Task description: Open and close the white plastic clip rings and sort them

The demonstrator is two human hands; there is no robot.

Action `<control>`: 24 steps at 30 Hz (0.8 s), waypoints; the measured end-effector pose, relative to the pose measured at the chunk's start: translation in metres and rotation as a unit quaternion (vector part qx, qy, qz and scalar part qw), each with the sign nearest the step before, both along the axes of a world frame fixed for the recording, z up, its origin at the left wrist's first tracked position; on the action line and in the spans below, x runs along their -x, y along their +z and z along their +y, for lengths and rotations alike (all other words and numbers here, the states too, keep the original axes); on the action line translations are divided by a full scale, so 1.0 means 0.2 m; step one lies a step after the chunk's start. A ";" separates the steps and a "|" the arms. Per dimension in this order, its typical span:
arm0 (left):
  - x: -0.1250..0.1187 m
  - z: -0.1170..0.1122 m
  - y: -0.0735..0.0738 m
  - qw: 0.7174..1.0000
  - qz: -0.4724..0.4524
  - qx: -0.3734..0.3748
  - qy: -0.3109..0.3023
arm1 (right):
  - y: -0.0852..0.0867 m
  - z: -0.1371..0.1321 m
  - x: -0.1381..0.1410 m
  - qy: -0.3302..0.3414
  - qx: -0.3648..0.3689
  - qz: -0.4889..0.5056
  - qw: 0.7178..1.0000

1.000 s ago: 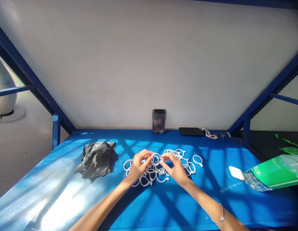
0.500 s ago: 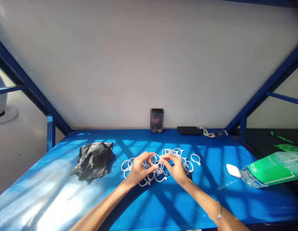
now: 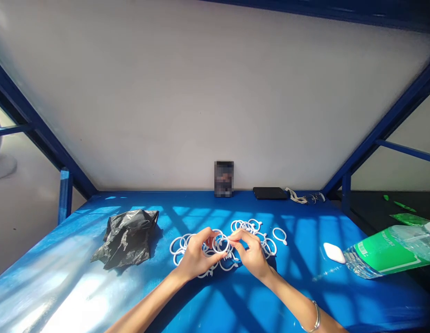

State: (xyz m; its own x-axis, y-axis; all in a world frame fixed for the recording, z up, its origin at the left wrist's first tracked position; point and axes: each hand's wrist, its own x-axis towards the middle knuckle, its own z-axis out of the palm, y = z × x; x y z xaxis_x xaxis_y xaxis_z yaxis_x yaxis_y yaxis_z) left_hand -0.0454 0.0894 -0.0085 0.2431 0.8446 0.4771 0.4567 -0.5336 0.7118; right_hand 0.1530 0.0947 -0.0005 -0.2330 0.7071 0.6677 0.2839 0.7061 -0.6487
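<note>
White plastic rings (image 3: 251, 227) were scattered in a loose pile across the middle of the blue bench (image 3: 97, 296), and both hands were right in the thick of it. The left hand (image 3: 195, 255) and right hand (image 3: 252, 253) had their fingers pinched on one ring (image 3: 220, 243) between them, held just above the pile, thumb and forefinger of each side gripping opposite edges of it. More rings lay under and around both hands, so the held one overlapped a bunch of others and it was hard to see where one stopped and the next began. One single ring (image 3: 279, 235) sat a bit off to the right of the heap, on its own.

Other stuff around: a crumpled black plastic bag (image 3: 126, 237) to the left of the pile, well clear of the hands. A white oval thing (image 3: 334, 253) on the right, just beside a clear bottle with a green label (image 3: 384, 252) lying on its side. At the back edge against the wall stood a small dark card (image 3: 224, 178), with a flat black case (image 3: 269, 193) and some pale cord (image 3: 296, 196) next to it. A bangle (image 3: 315, 318) was on the right wrist.
</note>
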 end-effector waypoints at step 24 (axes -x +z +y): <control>0.48 0.22 0.14 0.921 0.332 0.203 -0.027 | 0.04 0.25 -0.37 -0.213 0.000 -0.254 0.943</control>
